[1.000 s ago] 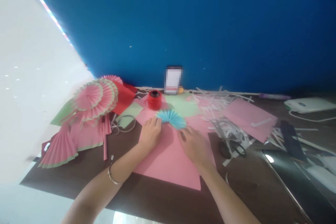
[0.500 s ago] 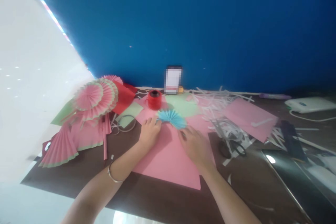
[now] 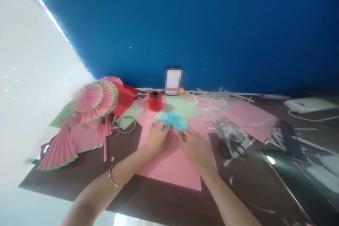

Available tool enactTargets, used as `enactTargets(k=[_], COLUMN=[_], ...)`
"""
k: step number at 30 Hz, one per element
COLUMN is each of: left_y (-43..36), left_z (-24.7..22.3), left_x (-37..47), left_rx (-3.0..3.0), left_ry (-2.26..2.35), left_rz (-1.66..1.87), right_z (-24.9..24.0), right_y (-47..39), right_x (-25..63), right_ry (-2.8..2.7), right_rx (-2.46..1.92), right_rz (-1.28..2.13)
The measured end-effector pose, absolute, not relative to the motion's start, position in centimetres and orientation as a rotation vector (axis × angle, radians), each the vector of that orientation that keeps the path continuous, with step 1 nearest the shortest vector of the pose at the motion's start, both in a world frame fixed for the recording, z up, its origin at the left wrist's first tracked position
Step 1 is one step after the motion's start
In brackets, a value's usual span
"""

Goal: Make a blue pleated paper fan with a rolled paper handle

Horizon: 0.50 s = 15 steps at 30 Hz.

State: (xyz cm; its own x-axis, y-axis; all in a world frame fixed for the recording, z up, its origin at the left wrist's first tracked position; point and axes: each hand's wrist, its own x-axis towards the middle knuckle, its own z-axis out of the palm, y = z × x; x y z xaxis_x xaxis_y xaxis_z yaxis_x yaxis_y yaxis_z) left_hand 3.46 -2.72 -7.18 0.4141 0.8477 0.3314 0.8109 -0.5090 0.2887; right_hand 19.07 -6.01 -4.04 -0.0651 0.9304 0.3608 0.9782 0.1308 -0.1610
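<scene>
A pleated blue paper fan (image 3: 171,117) with a pale edge is spread open above a large pink paper sheet (image 3: 169,169). My left hand (image 3: 158,135) has its curled fingers closed on the fan's lower left part. On the right, my right hand (image 3: 192,144) pinches the fan's lower right end between thumb and fingers. The fingertips partly cover the fan's bottom edge. Just beyond the fan stands a red roll (image 3: 155,101) with a dark core, next to a light green paper sheet (image 3: 184,105).
Pink and green pleated fans (image 3: 92,99) pile up at the left. Scissors (image 3: 231,146) lie on white paper strips (image 3: 219,104) at the right, near a pink sheet (image 3: 251,120) and a dark glossy tablet-like slab (image 3: 293,180). A blue wall (image 3: 201,24) rises behind.
My left hand has moved right and slightly nearer along the fan's lower edge, toward its middle. My right hand has barely moved and keeps its grip. The whole view has shifted slightly.
</scene>
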Motion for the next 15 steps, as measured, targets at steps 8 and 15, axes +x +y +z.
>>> enactTargets(k=[8,15], left_y=[-2.59,-2.76], left_z=[-7.19,-7.24], left_x=[3.89,4.32], left_rx=[2.422,2.349], left_ry=[1.415,1.434], left_rz=[0.824,0.783], right_z=[-4.46,-4.99], right_y=[-5.86,-5.92], right_x=[18.78,18.52], right_ry=[-2.025,-2.08], right_rx=[-1.861,-1.83], right_rz=[-0.087,-0.066])
